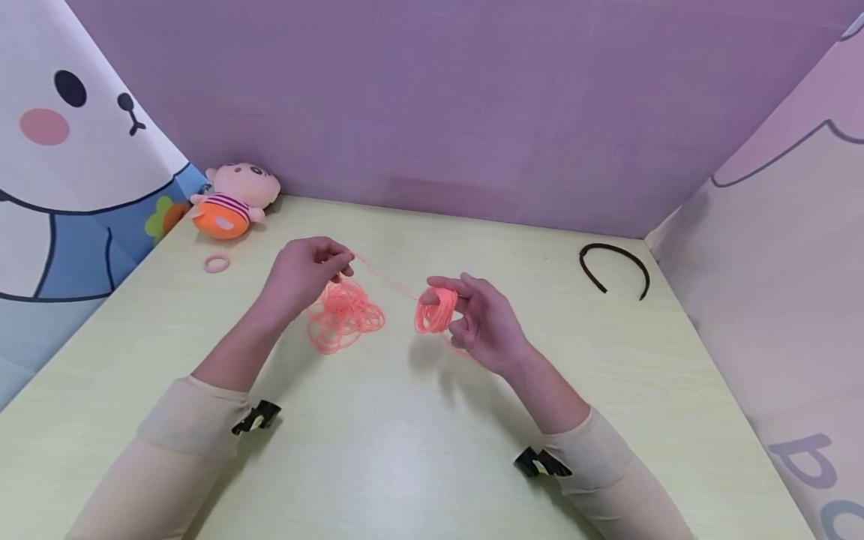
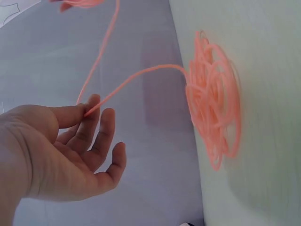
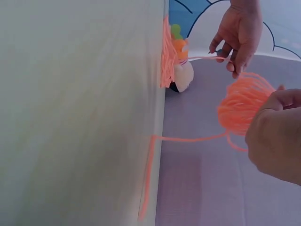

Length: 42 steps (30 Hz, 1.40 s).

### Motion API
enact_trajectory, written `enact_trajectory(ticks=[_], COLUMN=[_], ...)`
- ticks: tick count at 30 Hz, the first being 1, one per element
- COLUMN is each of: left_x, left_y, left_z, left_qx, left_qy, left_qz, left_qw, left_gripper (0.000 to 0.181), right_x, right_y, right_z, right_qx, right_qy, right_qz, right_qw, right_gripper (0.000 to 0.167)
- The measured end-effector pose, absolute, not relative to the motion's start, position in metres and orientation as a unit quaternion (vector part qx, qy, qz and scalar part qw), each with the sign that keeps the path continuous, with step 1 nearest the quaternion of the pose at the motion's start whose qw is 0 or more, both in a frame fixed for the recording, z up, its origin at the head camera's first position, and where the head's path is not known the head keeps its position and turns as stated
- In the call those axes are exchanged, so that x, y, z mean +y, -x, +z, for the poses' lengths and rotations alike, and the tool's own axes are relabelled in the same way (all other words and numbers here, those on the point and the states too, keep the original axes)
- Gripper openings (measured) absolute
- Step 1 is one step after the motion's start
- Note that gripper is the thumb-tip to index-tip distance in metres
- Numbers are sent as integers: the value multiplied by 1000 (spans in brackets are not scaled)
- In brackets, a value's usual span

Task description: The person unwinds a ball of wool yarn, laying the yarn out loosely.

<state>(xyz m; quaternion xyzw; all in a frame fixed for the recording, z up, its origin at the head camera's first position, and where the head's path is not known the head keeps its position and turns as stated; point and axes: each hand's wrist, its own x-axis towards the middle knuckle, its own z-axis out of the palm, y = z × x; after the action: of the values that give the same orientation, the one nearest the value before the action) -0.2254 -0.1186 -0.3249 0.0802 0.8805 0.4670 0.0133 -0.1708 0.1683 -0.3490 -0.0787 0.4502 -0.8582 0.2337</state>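
Note:
Between thumb and index finger, the left hand (image 1: 307, 274) pinches a strand of coral yarn (image 2: 136, 75); its other fingers are loosely bent in the left wrist view. Below and beside it a loose, tangled yarn pile (image 1: 344, 307) lies on the table. The right hand (image 1: 489, 322) holds a wound yarn bundle (image 1: 435, 309) above the table, its loops round the fingers. One strand runs between both hands. From the bundle a tail (image 3: 188, 140) hangs down to the table in the right wrist view. Part of the right fingers is hidden by the loops.
A plush toy (image 1: 232, 201) lies at the table's back left corner, with a pink ring (image 1: 216, 263) in front of it. At the back right is a black headband (image 1: 624, 253). A purple cloth wall (image 1: 445, 112) stands behind the table (image 1: 391, 450).

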Motion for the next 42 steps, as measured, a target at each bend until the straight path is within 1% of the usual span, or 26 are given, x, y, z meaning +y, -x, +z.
enact_trajectory(ticks=[4, 9, 14, 21, 25, 28, 32, 35, 39, 42], left_x=[-118, -118, -120, -126, -128, -128, -123, -111, -90, -78], left_y=[224, 222, 222, 220, 220, 222, 224, 222, 215, 208], left_z=[-323, -318, -312, -306, -306, -310, -318, -324, -332, -335], left_qx=[867, 846, 830, 830, 837, 858, 878, 874, 849, 828], left_qy=[-80, -59, -30, 2, 13, -3, -54, -108, -190, -226], left_qz=[492, 528, 552, 551, 540, 510, 474, 474, 492, 503], left_qw=[-13, -44, -71, -84, -81, -65, -39, -19, 39, 97], left_gripper=[26, 28, 28, 31, 29, 30, 36, 31, 24, 28], right_x=[166, 165, 167, 168, 168, 168, 167, 166, 165, 164], right_y=[171, 174, 175, 176, 176, 175, 174, 173, 172, 171], right_z=[-350, -352, -351, -351, -351, -350, -349, -349, -349, -348], right_qx=[490, 522, 520, 488, 482, 481, 482, 483, 492, 501], right_qy=[32, -20, -67, -109, -109, -93, -55, -19, 27, 49], right_qz=[-841, -829, -835, -858, -863, -864, -864, -861, -850, -839], right_qw=[228, 200, 166, 117, 110, 118, 135, 156, 187, 205], right_gripper=[44, 49, 46, 45, 43, 43, 47, 51, 53, 55])
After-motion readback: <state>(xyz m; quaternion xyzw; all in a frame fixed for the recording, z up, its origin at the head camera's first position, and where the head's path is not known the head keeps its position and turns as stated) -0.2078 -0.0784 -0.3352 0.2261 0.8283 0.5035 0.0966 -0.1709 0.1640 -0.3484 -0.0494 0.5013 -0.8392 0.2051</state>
